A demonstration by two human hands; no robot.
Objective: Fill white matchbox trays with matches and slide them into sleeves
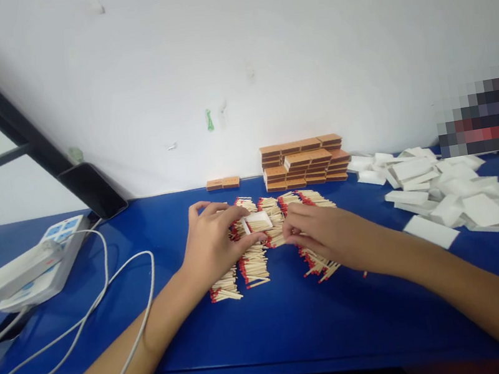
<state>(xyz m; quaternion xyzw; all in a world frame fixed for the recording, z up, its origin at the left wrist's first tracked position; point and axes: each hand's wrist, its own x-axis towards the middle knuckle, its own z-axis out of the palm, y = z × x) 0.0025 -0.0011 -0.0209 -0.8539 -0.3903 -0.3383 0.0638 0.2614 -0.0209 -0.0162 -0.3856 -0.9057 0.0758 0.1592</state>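
Observation:
My left hand [212,237] is closed around a small white matchbox tray [259,217], thumb on the near side and fingers on the far side. Some matches lie inside the tray. Just to the right, my right hand [320,229] hangs over the matches with its fingers pinched together; whatever is between the fingertips is hidden. Red-tipped matches [255,265] lie in several rows beneath and around both hands. More matches [317,198] show beyond my right hand.
Brown matchboxes [302,163] are stacked against the wall, with a short row of matchboxes [223,183] to their left. White empty trays [448,187] are heaped at right. A power strip [44,264] and a loose white cable [104,286] lie at left on the blue table [273,335].

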